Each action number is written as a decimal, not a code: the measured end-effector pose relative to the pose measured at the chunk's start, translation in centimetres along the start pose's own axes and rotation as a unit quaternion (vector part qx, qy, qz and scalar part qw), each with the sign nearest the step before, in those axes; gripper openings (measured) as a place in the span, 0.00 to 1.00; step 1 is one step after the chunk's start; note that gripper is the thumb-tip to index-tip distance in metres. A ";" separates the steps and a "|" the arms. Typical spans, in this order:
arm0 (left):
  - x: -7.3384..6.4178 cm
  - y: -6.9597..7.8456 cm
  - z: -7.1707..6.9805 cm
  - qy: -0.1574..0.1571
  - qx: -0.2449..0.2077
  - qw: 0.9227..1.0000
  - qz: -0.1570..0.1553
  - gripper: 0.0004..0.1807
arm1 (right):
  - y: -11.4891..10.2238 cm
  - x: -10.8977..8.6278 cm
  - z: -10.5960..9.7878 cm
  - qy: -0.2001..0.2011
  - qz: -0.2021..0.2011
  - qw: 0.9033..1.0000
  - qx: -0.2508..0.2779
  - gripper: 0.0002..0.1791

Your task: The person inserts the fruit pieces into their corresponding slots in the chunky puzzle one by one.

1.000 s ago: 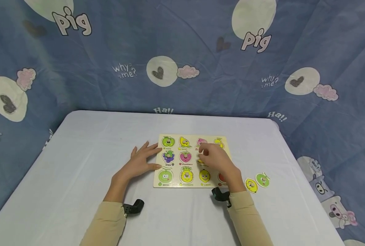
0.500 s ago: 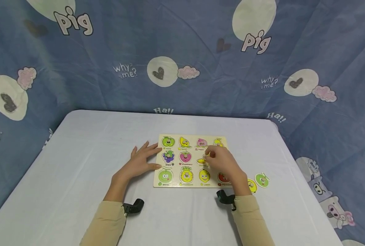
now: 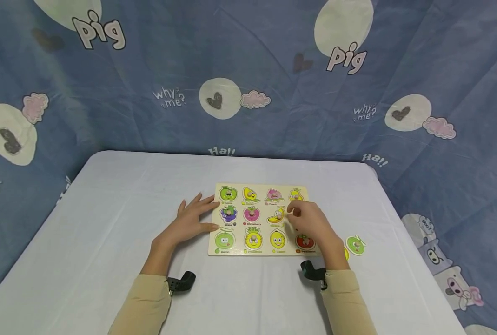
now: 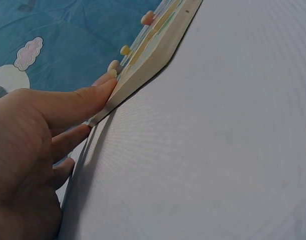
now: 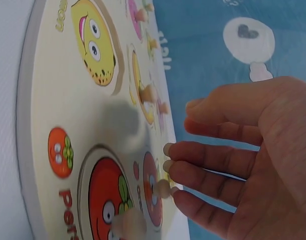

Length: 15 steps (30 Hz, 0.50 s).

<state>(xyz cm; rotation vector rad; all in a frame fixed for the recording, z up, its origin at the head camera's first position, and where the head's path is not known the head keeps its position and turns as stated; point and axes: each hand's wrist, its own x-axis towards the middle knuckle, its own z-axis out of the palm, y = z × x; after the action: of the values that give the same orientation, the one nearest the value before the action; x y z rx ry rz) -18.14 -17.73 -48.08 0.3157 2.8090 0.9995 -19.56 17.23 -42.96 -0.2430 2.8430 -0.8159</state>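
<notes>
A wooden fruit peg puzzle board (image 3: 239, 232) lies on the table. My left hand (image 3: 189, 221) rests at its left edge, fingers spread; in the left wrist view the thumb (image 4: 87, 102) touches the board's rim. My right hand (image 3: 311, 221) hovers over the board's right side, fingers loosely bent, holding nothing. Just left of it, the banana piece (image 3: 276, 215) sits in its slot, its knob (image 5: 147, 93) showing in the right wrist view. The lemon slot (image 3: 277, 238) and melon slot (image 3: 225, 240) show printed pictures without knobs. A persimmon piece (image 5: 105, 185) with a knob is below my right hand.
Right of the board lie a loose melon piece (image 3: 355, 245) and a loose lemon piece (image 3: 346, 253), the latter mostly hidden by my right wrist. A white cloth covers the table (image 3: 118, 200). A blue printed curtain (image 3: 248, 125) hangs behind.
My right hand has drawn back to the right from the banana piece, which now shows fully in its slot. My right wrist now covers most of the loose lemon piece. My left hand stays put.
</notes>
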 end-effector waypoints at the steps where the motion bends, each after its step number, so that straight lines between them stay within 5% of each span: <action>1: 0.0 0.0 0.0 0.000 0.000 1.000 0.000 0.41 | 0.1 0.0 0.0 0.000 0.002 1.000 0.002 0.08; 15: 0.2 -0.3 0.1 0.001 0.001 1.000 0.005 0.41 | 1.3 -1.0 -0.6 0.013 0.010 1.000 0.008 0.09</action>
<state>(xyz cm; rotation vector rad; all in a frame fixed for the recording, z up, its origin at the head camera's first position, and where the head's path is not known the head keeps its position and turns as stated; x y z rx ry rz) -18.33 -17.83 -48.35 0.3286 2.8130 0.9982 -18.84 18.80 -43.00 -0.2022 2.8564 -0.8445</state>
